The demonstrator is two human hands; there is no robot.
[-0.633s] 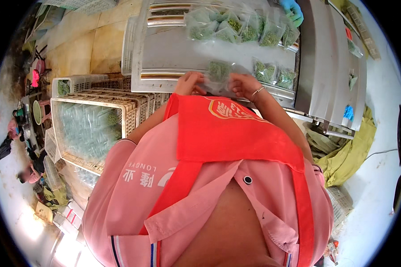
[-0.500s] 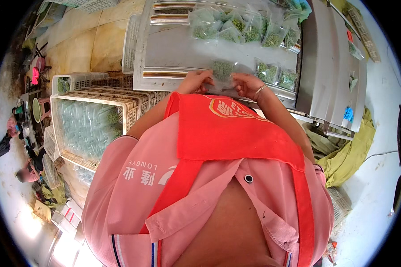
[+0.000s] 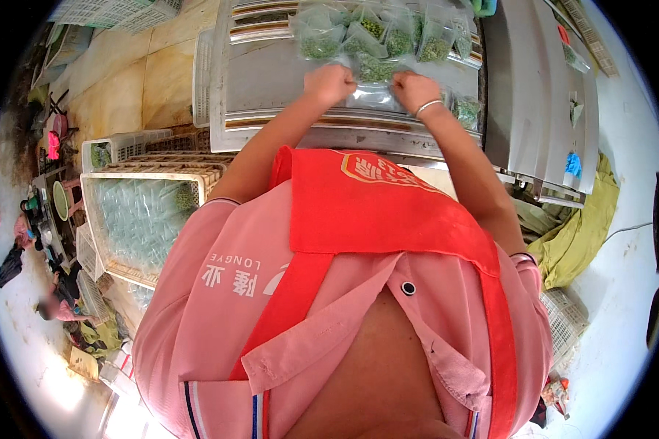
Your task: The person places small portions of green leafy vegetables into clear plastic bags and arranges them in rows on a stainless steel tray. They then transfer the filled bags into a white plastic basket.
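Note:
A clear plastic bag (image 3: 375, 70) of small green berries or grains lies on the metal bed of a bench (image 3: 263, 84), between my hands. My left hand (image 3: 331, 83) is closed at the bag's near left corner. Opposite it, my right hand (image 3: 416, 92), with a bangle on its wrist, is closed at the near right corner. The bag's clear, unfilled end (image 3: 374, 96) stretches between the fists toward the front sealing bar. Just beyond, several similar filled bags (image 3: 399, 40) lie close together. Another filled bag (image 3: 466, 111) rests right of my right hand.
A large steel lid or housing (image 3: 523, 88) stands right of the bench. Left of me, a plastic crate (image 3: 124, 176) holds many packed bags. Yellow-green cloth (image 3: 582, 234) hangs at the right, and a white basket (image 3: 564, 329) sits below it. Another person (image 3: 64, 311) is far left.
Both hands have moved away from my body, carrying the bag from the bench's front bar up to the row of other bags. My fingers have closed into fists at its corners.

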